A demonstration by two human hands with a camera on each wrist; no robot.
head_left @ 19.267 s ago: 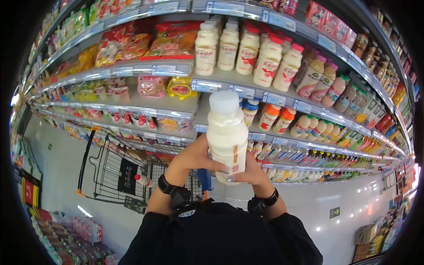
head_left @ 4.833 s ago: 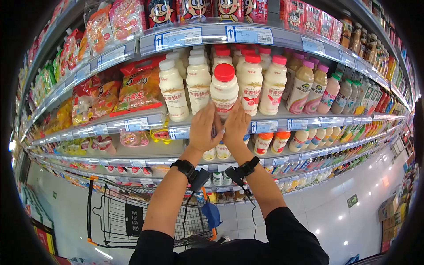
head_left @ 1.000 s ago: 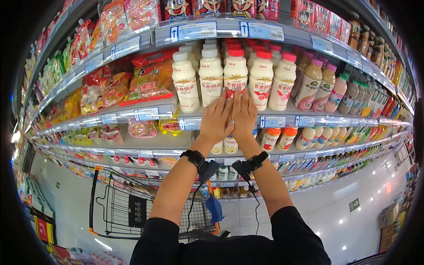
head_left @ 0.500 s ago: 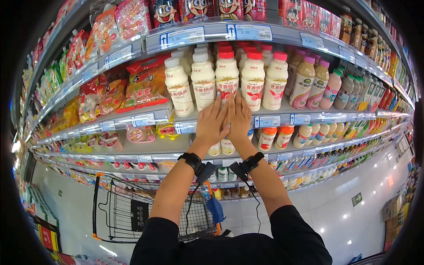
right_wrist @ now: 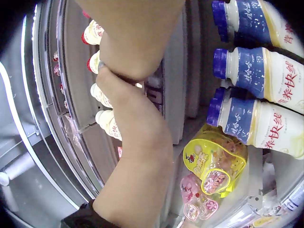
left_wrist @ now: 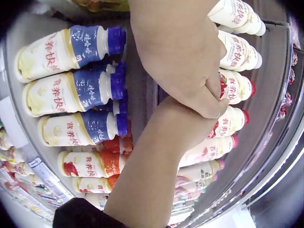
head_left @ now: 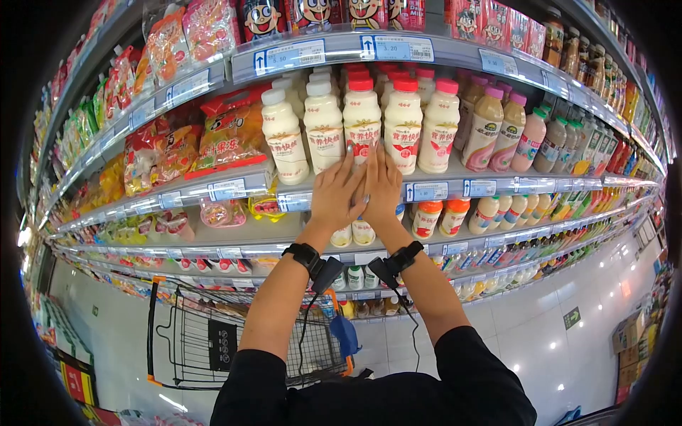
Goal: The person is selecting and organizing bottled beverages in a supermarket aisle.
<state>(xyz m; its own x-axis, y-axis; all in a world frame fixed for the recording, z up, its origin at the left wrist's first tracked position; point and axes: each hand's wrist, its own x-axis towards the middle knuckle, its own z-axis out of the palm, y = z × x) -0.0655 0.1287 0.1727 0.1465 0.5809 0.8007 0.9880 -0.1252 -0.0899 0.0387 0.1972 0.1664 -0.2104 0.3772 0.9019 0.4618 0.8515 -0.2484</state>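
In the head view a red-capped milk bottle (head_left: pixel 361 113) stands upright in the front row of a shelf. The left hand (head_left: pixel 337 195) and the right hand (head_left: pixel 381 192) touch its lower front with extended fingers, side by side, thumbs close together. White-capped bottles (head_left: pixel 325 128) stand to its left, and another red-capped bottle (head_left: pixel 403 128) to its right. The left wrist view shows the left hand (left_wrist: pixel 183 57) beside the right hand and forearm, with bottles beyond. From the right wrist the right hand (right_wrist: pixel 133 52) overlaps the left; its fingertips are hidden.
Bagged jelly (head_left: pixel 231 135) lies left of the bottles. Pink-capped drinks (head_left: pixel 484 131) stand to the right. A price-label edge (head_left: pixel 426 190) runs along the shelf front. Blue-capped bottles (left_wrist: pixel 90 90) fill the shelf below. A wire shopping cart (head_left: pixel 192 341) stands at the lower left.
Since 4.8 s ago the red-capped bottle has moved back into line with its neighbours, the hands following. Over the last second the hands keep touching it, and the view has shifted slightly.
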